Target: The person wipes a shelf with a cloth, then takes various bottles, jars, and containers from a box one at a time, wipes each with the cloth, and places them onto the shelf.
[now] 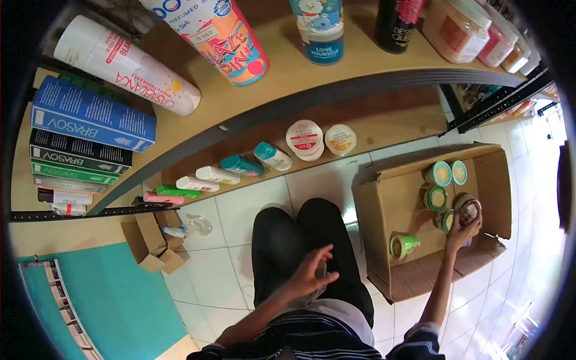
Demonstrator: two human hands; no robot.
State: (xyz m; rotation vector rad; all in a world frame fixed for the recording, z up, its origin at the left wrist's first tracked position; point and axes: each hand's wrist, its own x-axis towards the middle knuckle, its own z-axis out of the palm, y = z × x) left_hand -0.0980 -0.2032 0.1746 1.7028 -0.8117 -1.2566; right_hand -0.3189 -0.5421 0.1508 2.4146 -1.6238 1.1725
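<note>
In the head view, my right hand [464, 233] reaches into the cardboard box [384, 210] on the right, its fingers closed around a round jar [469, 211] with a brownish top. Close beside that jar are a green-rimmed tub [447, 221] and another green tub [435, 198]. Two tubs with pale teal lids [442, 174] stand near the box's far side. A light green cup-shaped tub [404, 246] is by the near left wall. Over my lap, my left hand [313, 273] has its thumb and fingers apart, with something greyish and see-through showing below the palm.
Ahead, a lower shelf [384, 123] carries several bottles and two stacks of round white tubs [305, 140]. The upper shelf [270, 78] overhangs it with spray cans and boxes. At left, a small open carton [144, 243] sits beside a clear bottle [198, 225] on the tiles.
</note>
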